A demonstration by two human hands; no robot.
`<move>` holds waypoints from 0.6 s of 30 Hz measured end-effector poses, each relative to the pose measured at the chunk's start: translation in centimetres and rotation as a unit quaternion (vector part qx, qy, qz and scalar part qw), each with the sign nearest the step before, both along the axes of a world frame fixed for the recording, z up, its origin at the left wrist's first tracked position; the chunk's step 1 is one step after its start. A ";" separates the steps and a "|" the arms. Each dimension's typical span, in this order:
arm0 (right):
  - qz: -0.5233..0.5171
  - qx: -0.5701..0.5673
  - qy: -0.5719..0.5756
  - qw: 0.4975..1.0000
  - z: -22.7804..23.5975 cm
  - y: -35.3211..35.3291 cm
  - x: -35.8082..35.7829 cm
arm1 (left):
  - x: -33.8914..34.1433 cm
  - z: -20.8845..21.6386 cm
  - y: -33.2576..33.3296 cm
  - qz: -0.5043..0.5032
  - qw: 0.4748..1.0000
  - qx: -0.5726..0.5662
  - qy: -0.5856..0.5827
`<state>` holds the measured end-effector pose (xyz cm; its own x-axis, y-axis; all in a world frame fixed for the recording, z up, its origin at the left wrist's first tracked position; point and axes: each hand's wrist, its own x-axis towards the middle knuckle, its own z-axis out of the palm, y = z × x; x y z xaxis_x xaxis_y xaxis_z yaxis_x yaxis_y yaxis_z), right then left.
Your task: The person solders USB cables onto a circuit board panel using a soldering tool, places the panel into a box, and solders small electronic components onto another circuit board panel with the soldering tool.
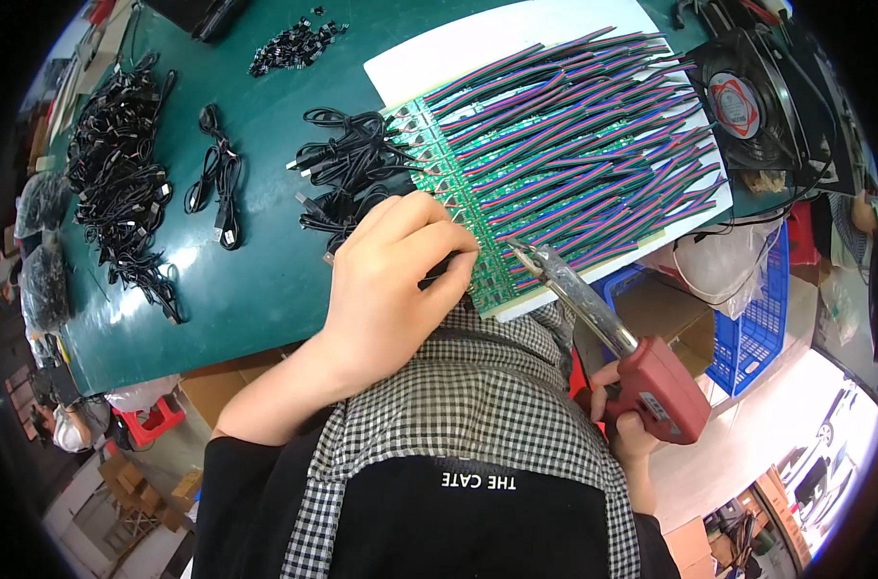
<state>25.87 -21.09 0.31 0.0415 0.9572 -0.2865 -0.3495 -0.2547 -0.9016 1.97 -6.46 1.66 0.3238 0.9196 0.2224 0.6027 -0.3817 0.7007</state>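
My left hand point(391, 280) is closed in a pinch at the left edge of a green circuit board panel point(473, 207). A bit of black cable shows between its thumb and fingers; the cable's tip is hidden. In my right hand point(627, 429) is a red soldering gun point(661, 386), gripped by its handle. The gun's long metal barrel points up and left, and its tip is over the panel close to my left fingertips. Rows of black, red and blue wires point(574, 145) run rightward across the panel. Black USB cables point(347, 154) lie against its left edge, with several ends joined to it.
The panel rests on a white board point(410, 68) on a green table point(265, 145). Further left lie a loose USB cable point(222, 183) and a big cable heap point(121, 183). Small black parts point(294, 46) sit at the back. A fan point(743, 101) stands right, above a blue crate point(753, 328).
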 end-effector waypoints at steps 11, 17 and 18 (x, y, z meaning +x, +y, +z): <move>0.041 -0.032 -0.072 0.996 0.0 0.0 0.7 | -0.2 2.0 1.6 -0.106 0.985 -0.111 0.082; 0.022 -0.011 -0.136 0.990 -1.8 -1.7 1.9 | 0.0 2.3 1.9 -0.114 0.982 -0.112 0.104; 0.074 0.029 -0.263 0.962 -2.2 -1.9 2.1 | 0.0 2.3 2.0 -0.117 0.980 -0.119 0.112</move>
